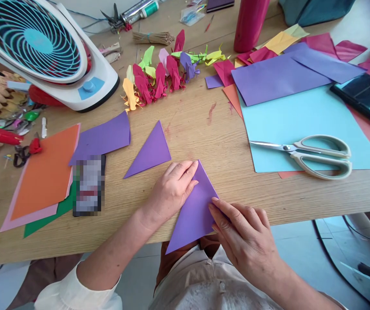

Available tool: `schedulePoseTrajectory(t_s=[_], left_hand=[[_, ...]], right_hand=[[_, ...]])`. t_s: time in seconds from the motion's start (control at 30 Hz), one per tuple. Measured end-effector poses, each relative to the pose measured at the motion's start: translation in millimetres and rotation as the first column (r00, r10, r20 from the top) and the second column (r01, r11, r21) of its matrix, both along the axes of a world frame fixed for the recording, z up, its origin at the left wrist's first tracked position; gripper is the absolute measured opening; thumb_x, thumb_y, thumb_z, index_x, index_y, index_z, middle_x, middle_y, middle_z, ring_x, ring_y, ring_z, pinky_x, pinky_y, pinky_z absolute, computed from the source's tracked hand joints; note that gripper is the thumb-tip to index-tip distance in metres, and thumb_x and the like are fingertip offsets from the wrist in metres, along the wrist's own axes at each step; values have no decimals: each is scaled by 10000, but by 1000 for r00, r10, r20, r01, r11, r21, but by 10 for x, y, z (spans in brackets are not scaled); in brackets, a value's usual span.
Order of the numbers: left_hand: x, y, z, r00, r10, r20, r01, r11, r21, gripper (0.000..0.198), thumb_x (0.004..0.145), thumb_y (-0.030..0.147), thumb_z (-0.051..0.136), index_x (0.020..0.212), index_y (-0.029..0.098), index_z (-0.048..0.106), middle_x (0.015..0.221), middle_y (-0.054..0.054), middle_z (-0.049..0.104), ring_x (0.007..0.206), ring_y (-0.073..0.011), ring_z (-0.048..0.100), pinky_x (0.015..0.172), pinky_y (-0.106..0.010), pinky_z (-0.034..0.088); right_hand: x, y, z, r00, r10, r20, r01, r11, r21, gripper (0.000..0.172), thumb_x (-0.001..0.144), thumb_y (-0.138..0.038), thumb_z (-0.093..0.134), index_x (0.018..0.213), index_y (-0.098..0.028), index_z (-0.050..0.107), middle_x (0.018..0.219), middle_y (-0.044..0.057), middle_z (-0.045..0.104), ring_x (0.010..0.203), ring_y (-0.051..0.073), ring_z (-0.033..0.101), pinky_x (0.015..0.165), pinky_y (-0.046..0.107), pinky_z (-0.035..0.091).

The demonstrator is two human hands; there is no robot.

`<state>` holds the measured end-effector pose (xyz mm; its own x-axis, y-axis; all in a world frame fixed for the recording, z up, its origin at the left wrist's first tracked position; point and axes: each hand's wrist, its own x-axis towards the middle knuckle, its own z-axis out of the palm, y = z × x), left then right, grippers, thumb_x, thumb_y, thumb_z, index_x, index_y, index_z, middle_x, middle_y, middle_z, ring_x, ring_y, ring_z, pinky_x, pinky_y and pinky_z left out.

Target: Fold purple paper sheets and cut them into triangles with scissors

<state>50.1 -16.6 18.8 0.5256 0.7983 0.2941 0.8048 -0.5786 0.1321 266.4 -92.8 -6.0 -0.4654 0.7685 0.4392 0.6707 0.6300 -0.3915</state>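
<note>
A folded sheet of purple paper [194,211] lies at the table's front edge, its lower corner jutting past the edge. My left hand [175,185] is closed, with its fingertips pressing the paper's top corner to the table. Along the right edge of the same sheet, my right hand [244,232] pinches the paper between thumb and fingers. The right thumb is partly hidden. Just beyond my left hand is a second folded purple triangle [150,150], touched by neither hand.
Scissors [304,156] lie on light blue paper [268,125] at the right. To the left are a phone [89,185], orange paper [44,176] and a fan [52,56]. Several folded paper figures [160,79] stand behind, near a red bottle [251,26].
</note>
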Motion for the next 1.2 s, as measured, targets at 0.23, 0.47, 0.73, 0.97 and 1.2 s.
schedulePoseTrajectory(t_s=[0.23, 0.47, 0.73, 0.97, 1.2], left_hand=[[4, 1, -6, 1000, -5, -1, 5, 1000, 15, 344, 976, 138, 553, 1317, 124, 598, 1238, -128, 678, 1100, -237, 643, 998, -406, 553], [115, -41, 96, 997, 51, -56, -54, 998, -42, 339, 987, 249, 563, 1294, 113, 612, 1228, -157, 676, 1105, -283, 638, 968, -449, 561], [470, -178, 53, 957, 265, -117, -270, 963, -23, 414, 1005, 311, 508, 1333, 63, 558, 1266, -214, 637, 1116, -332, 599, 961, -479, 512], [477, -224, -26, 960, 270, -73, -274, 960, -54, 474, 1027, 343, 444, 1397, 52, 497, 1372, -239, 572, 1210, -353, 545, 1034, -523, 446], [450, -212, -48, 961, 259, -97, -261, 965, -8, 475, 1027, 381, 444, 1383, 73, 513, 1357, -211, 587, 1190, -342, 561, 1021, -491, 458]], right_hand=[[4, 1, -5, 1000, -2, -1, 2, 1000, -2, 316, 988, -130, 572, 1294, -101, 646, 1311, 117, 704, 993, 223, 587, 778, 384, 392], [27, -20, -21, 999, 14, 36, -14, 1000, 1, 322, 1001, -167, 558, 1304, -113, 653, 1369, 109, 674, 1028, 228, 582, 770, 392, 397], [103, -70, -91, 999, 52, 3, -52, 998, 21, 280, 1010, -197, 563, 1258, -149, 685, 1372, 98, 676, 1162, 242, 593, 819, 392, 423], [399, -245, -236, 982, 187, -28, -185, 980, 75, 361, 992, -117, 554, 1342, -147, 638, 1402, 94, 656, 1314, 219, 566, 1091, 425, 436], [571, -278, -339, 988, 95, -120, -82, 991, 108, 486, 948, -169, 637, 1426, -234, 576, 1287, 72, 720, 1155, 214, 641, 967, 412, 505]])
